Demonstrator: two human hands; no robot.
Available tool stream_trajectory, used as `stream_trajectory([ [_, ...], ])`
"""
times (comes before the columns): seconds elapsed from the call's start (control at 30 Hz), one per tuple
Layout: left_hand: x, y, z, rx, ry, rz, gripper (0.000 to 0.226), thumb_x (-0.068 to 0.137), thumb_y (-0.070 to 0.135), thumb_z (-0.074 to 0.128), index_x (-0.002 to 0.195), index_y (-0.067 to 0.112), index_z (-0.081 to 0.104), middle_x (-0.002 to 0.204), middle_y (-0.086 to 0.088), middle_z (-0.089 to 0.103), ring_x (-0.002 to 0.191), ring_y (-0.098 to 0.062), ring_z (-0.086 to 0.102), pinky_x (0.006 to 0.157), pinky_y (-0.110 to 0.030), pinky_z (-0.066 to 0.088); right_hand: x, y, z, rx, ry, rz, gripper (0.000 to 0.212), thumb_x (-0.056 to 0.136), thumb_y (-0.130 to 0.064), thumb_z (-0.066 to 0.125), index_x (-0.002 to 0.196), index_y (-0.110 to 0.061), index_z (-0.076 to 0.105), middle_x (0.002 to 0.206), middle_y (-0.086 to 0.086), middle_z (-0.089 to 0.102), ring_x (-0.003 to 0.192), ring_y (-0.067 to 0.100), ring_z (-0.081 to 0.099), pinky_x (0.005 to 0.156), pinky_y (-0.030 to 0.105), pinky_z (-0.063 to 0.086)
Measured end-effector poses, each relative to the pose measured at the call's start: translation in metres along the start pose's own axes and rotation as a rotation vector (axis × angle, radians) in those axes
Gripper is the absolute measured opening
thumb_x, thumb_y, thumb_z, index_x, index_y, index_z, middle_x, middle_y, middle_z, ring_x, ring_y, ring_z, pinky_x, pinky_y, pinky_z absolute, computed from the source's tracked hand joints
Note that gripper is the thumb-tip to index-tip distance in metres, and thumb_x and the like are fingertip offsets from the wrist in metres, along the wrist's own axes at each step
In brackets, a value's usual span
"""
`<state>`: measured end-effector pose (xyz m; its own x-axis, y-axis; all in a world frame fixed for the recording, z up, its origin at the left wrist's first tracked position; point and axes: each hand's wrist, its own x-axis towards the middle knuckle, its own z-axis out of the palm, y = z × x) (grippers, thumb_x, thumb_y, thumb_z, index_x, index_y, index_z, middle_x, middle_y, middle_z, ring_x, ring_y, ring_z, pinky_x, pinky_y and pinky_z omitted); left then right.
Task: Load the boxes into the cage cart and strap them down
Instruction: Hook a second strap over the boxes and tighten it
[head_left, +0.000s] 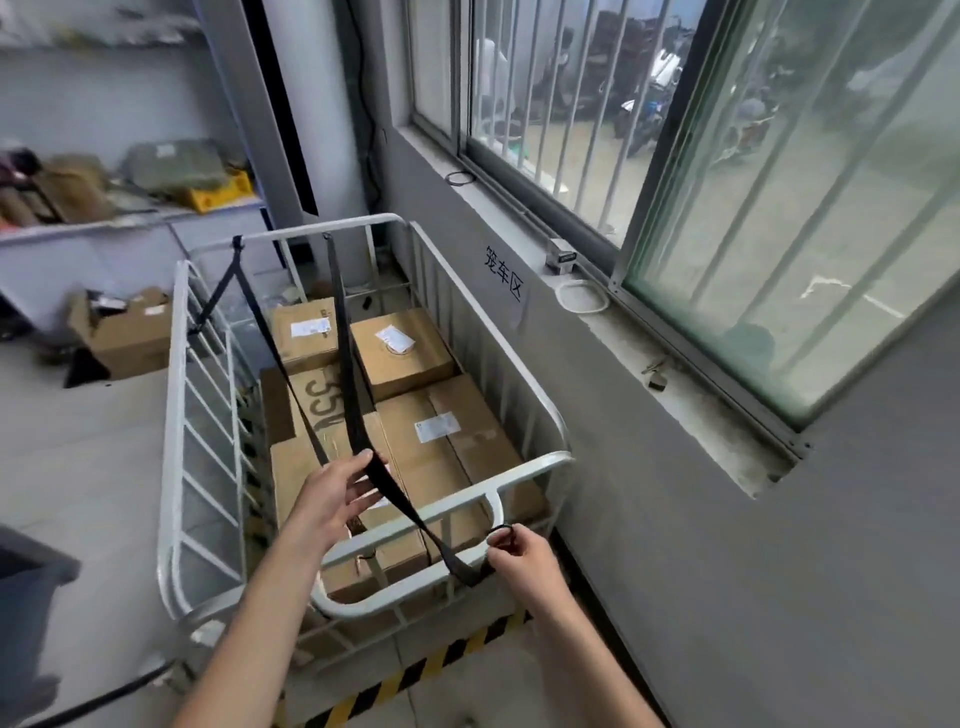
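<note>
1. Our right hand (519, 558) pinches the loop end of the black strap (347, 384) between thumb and fingertips, just beside the cage cart's (174, 395) near rail.
2. Our left hand (335, 491) grips the same strap higher up, fingers curled narrowly round it above the near boxes (415, 447).
3. From our hands the strap runs up over the boxes to the cart's far top rail.
4. The boxes fill the cart floor, packed side by side.
</note>
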<state>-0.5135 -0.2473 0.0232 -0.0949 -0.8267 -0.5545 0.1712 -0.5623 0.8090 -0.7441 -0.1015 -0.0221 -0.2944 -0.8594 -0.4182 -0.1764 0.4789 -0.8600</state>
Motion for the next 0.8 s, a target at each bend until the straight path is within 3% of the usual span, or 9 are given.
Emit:
stream_trajectory([
  [0.07,0.003,0.013,0.000,0.033,0.002,0.045,0.022,0.099,0.022,0.059,0.106,0.007,0.074,0.102,-0.006,0.078,0.098,-0.021,0.072,0.076,-0.032,0.056,0.017,-0.004,0.000,-0.081,-0.048,-0.022,0.008,0.081,-0.023,0.064,0.080,-0.031,0.068,0.077,-0.012,0.070,0.069,-0.002,0.062,0.053,0.007,0.043],
  [0.17,0.005,0.024,0.001,0.038,0.053,0.078,0.024,0.099,0.021,0.057,0.110,0.006,0.072,0.104,-0.006,0.077,0.100,-0.021,0.071,0.081,-0.033,0.055,0.043,-0.006,0.006,-0.160,-0.167,-0.053,0.009,0.087,-0.023,0.066,0.089,-0.031,0.070,0.088,-0.012,0.070,0.083,0.000,0.064,0.061,0.007,0.045],
  [0.27,0.004,0.030,0.003,0.000,0.124,0.101,0.018,0.099,0.019,0.058,0.103,0.010,0.073,0.102,-0.006,0.078,0.101,-0.024,0.070,0.089,-0.037,0.054,0.070,-0.001,0.012,-0.225,-0.286,-0.091,0.012,0.092,-0.021,0.063,0.098,-0.026,0.072,0.093,-0.009,0.071,0.089,0.004,0.065,0.074,0.017,0.054],
  [0.37,-0.004,0.032,0.009,-0.027,0.188,0.121,0.018,0.099,0.021,0.058,0.101,0.010,0.073,0.104,-0.008,0.077,0.100,-0.023,0.071,0.085,-0.035,0.055,0.091,0.007,0.014,-0.261,-0.354,-0.097,0.018,0.095,-0.016,0.060,0.108,-0.018,0.072,0.098,-0.007,0.071,0.091,0.006,0.066,0.086,0.028,0.058],
  [0.47,-0.007,0.034,0.019,-0.028,0.237,0.138,0.019,0.098,0.023,0.060,0.106,0.010,0.072,0.107,-0.007,0.077,0.096,-0.019,0.074,0.080,-0.031,0.055,0.113,0.013,0.015,-0.319,-0.408,-0.125,0.022,0.097,-0.013,0.057,0.113,-0.016,0.072,0.103,-0.004,0.071,0.091,0.005,0.065,0.084,0.028,0.059],
  [0.6,-0.004,0.035,0.042,-0.038,0.251,0.132,0.019,0.098,0.022,0.061,0.097,0.011,0.076,0.105,-0.009,0.077,0.098,-0.021,0.074,0.087,-0.034,0.055,0.140,0.013,0.014,-0.341,-0.481,-0.093,0.030,0.097,-0.010,0.053,0.123,-0.013,0.067,0.108,0.000,0.068,0.088,0.011,0.066,0.065,0.021,0.059],
  [0.73,-0.002,0.036,0.064,-0.072,0.192,0.088,0.027,0.098,0.020,0.061,0.080,0.017,0.082,0.104,-0.010,0.077,0.099,-0.022,0.074,0.084,-0.035,0.058,0.155,0.010,0.012,-0.209,-0.488,0.082,0.035,0.095,-0.006,0.048,0.125,-0.010,0.065,0.099,0.007,0.072,0.083,0.022,0.071,0.068,0.030,0.062],
  [0.8,0.001,0.032,0.070,-0.071,0.144,0.039,0.022,0.098,0.021,0.060,0.091,0.015,0.080,0.106,-0.010,0.077,0.100,-0.022,0.074,0.080,-0.034,0.059,0.164,0.012,0.008,-0.165,-0.481,0.125,0.033,0.098,-0.010,0.048,0.128,-0.010,0.062,0.094,0.007,0.071,0.081,0.023,0.072,0.068,0.029,0.062],
])
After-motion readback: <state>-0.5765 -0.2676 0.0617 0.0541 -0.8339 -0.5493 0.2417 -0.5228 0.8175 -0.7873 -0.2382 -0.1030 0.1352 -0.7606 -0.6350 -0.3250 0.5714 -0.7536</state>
